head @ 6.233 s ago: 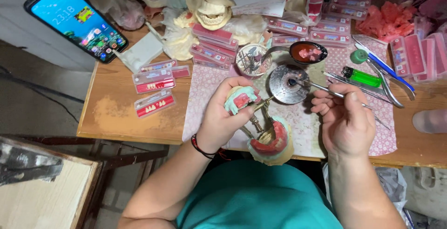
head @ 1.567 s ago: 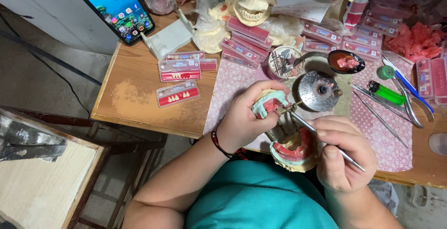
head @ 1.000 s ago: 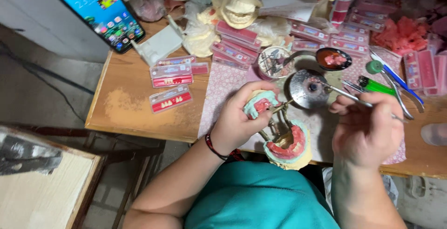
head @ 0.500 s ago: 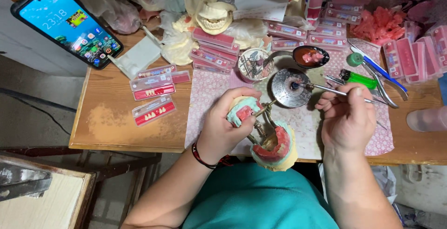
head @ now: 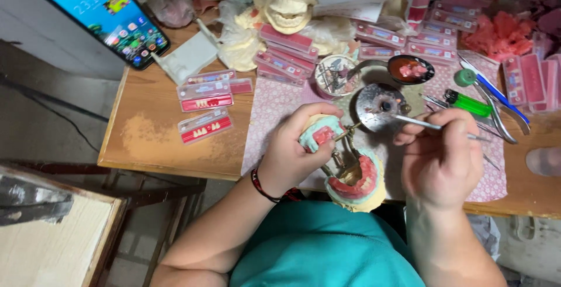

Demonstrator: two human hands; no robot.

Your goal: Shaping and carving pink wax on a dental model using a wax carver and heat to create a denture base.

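Observation:
My left hand (head: 295, 150) grips the upper half of a hinged metal articulator (head: 345, 158), closing on a pale green dental cast with pink wax (head: 318, 135). The lower half, a yellowish cast with a red wax rim (head: 357, 186), hangs toward my lap below the table's front edge. My right hand (head: 439, 158) holds a thin metal wax tool (head: 418, 123) like a pen. Its tip reaches left to the small round burner (head: 378, 103) on the pink patterned mat (head: 274, 109).
Flat cases of artificial teeth (head: 204, 124) lie on the wooden table (head: 152, 141). Behind are a phone on a stand (head: 105, 15), plaster jaw models (head: 286, 9), a dish of pink wax (head: 411, 69), a green lighter (head: 467, 103), pliers (head: 497, 97) and a tin of burs (head: 335, 75).
My right hand rose from beside the lower cast to the burner and now holds the tool tip there. My left hand keeps its grip on the articulator. The camera view shifted.

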